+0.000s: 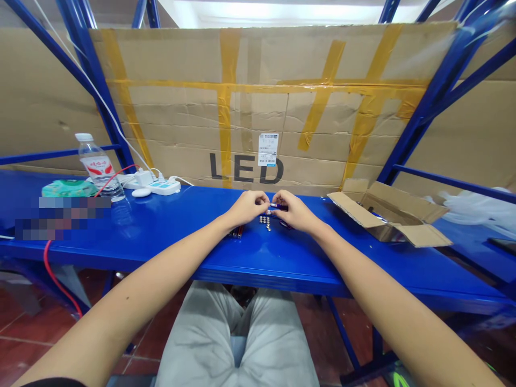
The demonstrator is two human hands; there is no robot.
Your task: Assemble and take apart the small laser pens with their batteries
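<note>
Both my hands meet over the middle of the blue bench point(258, 258). My left hand point(248, 207) and my right hand point(294, 211) are closed in a pinch on a small dark pen-like cylinder point(279, 206) held between them. Just below it, several small silver button cells point(265, 222) lie on the bench. A few dark and red cylinders point(236, 232) lie beside my left wrist, and another small dark piece point(285, 224) lies under my right hand.
An open cardboard box point(389, 212) stands at the right. At the left are a water bottle point(97, 166), a white power strip point(159, 186) with cables, and a green round pack point(68, 188). A taped cardboard wall marked LED point(245, 167) backs the bench.
</note>
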